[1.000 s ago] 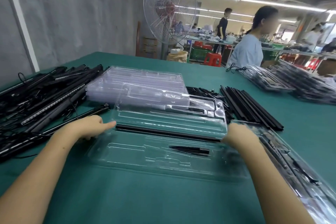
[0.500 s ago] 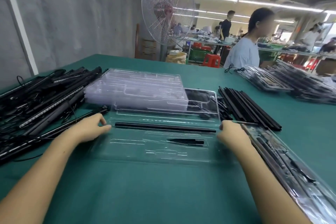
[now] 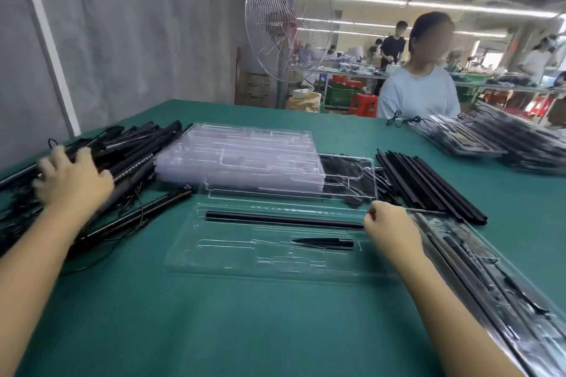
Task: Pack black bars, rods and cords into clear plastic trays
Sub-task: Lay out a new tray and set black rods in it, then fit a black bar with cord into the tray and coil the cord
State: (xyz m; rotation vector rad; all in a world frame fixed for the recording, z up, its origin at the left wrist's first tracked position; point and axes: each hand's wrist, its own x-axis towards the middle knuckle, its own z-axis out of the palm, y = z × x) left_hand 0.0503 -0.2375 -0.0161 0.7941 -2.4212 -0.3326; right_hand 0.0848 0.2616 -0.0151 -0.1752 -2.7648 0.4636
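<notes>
At the left of the frame the left hand rests with spread fingers on a heap of black bars. In the middle, below a stack of empty trays, a clear tray lies on the green table, holding a long black rod and a short pointed piece. The right hand, fingers curled, sits at the rod's right end; whether it grips anything cannot be told. Filled trays lie at the lower right.

Grey curtained wall at left with white upright strip, green-covered table, large pedestal fan beyond, ceiling strip lights, red stools, workers at far benches.
</notes>
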